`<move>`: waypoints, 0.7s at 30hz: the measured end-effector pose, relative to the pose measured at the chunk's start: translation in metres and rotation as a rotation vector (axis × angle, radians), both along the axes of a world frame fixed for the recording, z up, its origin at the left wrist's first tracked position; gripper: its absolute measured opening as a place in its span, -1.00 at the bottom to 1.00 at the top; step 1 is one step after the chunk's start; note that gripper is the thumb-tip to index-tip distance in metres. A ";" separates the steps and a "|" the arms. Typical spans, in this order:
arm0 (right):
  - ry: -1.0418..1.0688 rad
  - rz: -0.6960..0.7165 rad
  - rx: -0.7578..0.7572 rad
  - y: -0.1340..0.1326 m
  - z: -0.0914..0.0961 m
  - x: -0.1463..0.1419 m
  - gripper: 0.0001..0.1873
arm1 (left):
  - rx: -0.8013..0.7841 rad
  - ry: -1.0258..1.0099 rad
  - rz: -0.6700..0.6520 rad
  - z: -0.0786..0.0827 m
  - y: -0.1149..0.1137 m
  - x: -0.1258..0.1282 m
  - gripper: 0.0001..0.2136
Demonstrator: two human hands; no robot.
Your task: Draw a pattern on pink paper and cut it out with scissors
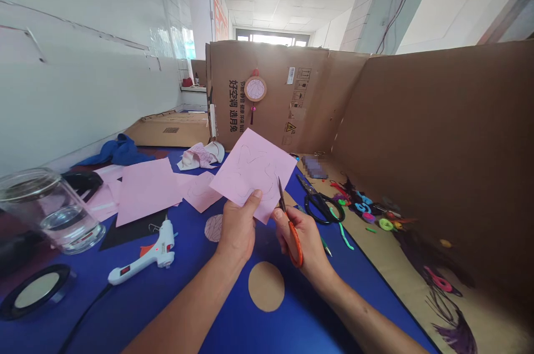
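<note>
Here, we pinch a pink sheet (246, 167) with thin drawn lines in our left hand (238, 231), holding it above the blue surface (233, 315). Our right hand (306, 234) grips orange-handled scissors (296, 245), blades at the sheet's lower right edge, while a cardboard disc (266, 286) lies below, between our forearms.

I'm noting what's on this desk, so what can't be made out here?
All in the head view:
Left hand: some fingers, hidden behind the pink sheet.
Green pen-like thing: one end, hidden by the right hand.
Cord of the white glue gun: far end, cut off by the bottom edge.
Greyish object: blurred by pixelation.
</note>
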State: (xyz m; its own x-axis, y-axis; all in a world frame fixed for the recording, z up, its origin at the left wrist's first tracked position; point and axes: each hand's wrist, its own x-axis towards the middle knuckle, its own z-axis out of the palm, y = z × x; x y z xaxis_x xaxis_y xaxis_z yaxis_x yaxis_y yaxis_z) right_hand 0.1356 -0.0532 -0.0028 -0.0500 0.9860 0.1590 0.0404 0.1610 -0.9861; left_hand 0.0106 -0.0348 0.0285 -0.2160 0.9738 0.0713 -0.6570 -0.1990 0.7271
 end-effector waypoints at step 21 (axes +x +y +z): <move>0.175 0.103 0.063 0.000 -0.004 -0.006 -0.51 | -0.025 0.193 0.210 0.012 -0.010 -0.001 -0.52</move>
